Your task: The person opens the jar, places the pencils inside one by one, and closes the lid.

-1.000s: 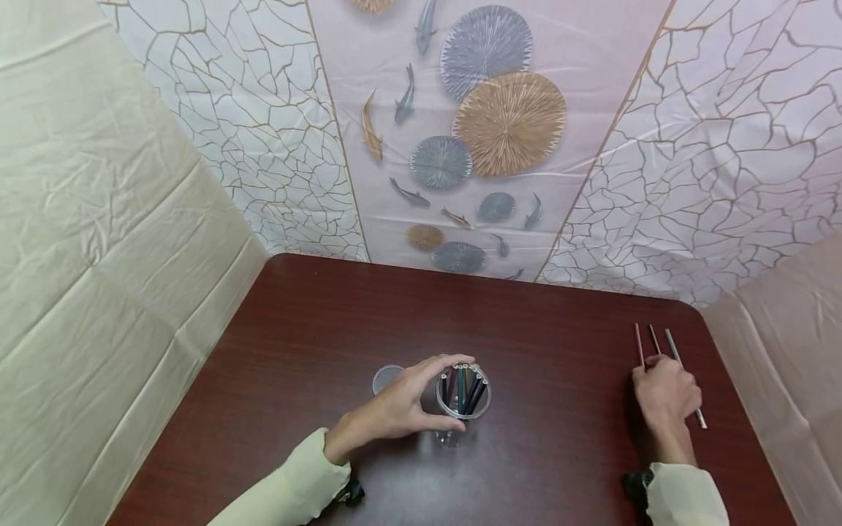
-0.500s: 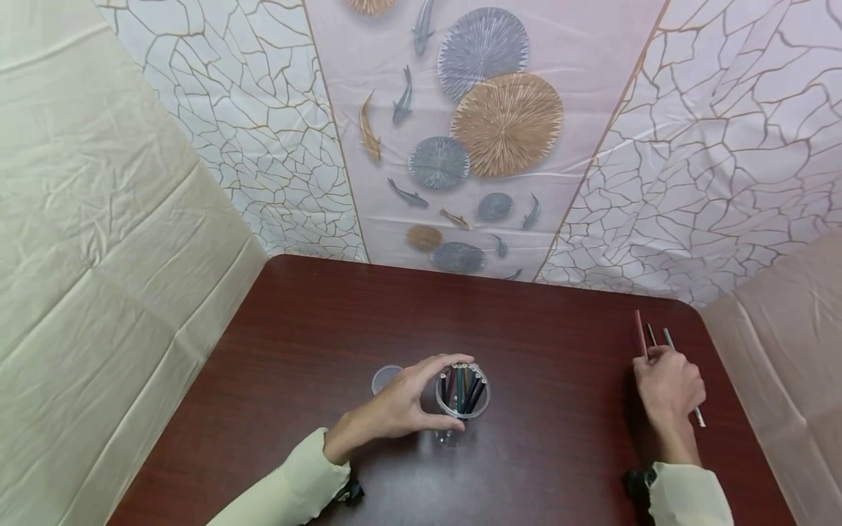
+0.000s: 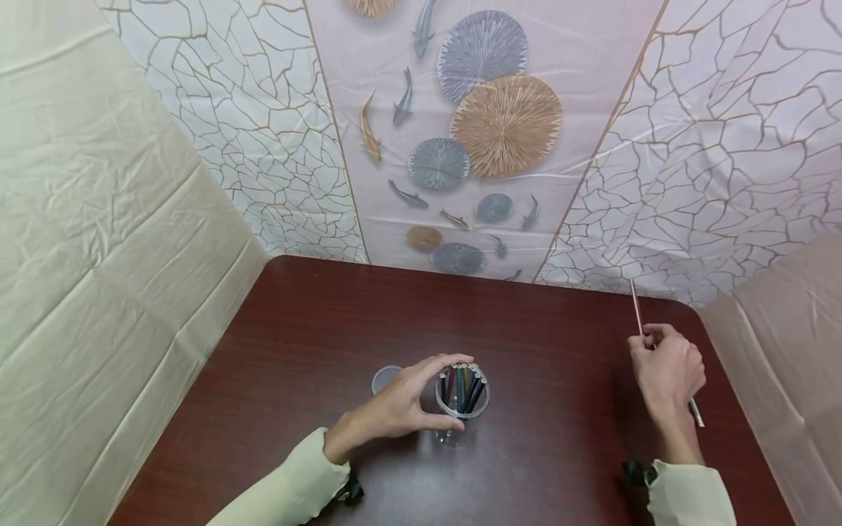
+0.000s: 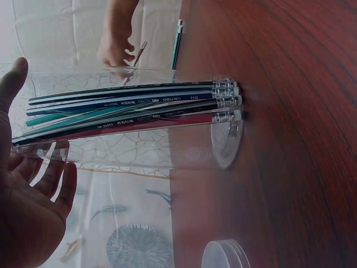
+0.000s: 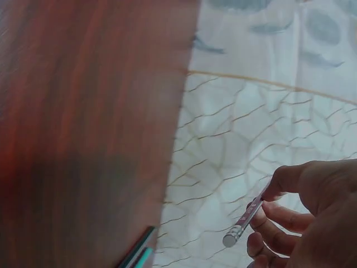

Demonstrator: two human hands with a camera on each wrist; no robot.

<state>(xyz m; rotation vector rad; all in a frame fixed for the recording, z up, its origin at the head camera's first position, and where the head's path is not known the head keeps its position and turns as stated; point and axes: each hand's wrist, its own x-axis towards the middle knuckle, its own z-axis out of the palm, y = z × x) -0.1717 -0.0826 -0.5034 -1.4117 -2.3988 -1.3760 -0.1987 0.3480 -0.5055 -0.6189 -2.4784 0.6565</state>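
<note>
In the head view my left hand [image 3: 401, 400] grips a clear plastic jar [image 3: 463, 417] by its upper part, thumb on one side and fingers on the other. The jar stands on the table, and several pencils [image 4: 139, 109] lean inside with their eraser ends down. On the right, my right hand [image 3: 669, 372] pinches a reddish pencil [image 5: 245, 220] between thumb and fingers. That pencil is held up off the table, its eraser end showing in the right wrist view. Below the hand lie two more pencils [image 5: 139, 250], mostly hidden by it in the head view.
A round clear lid [image 3: 384, 379] lies on the table just left of the jar, partly behind my left hand. The dark red-brown wooden table [image 3: 552, 351] ends at a patterned cloth backdrop [image 3: 460, 146], with cream cloth [image 3: 99, 256] along the sides.
My right hand has picked the reddish pencil up off the table, and its far end now reaches higher in the head view. The left hand and jar stay put.
</note>
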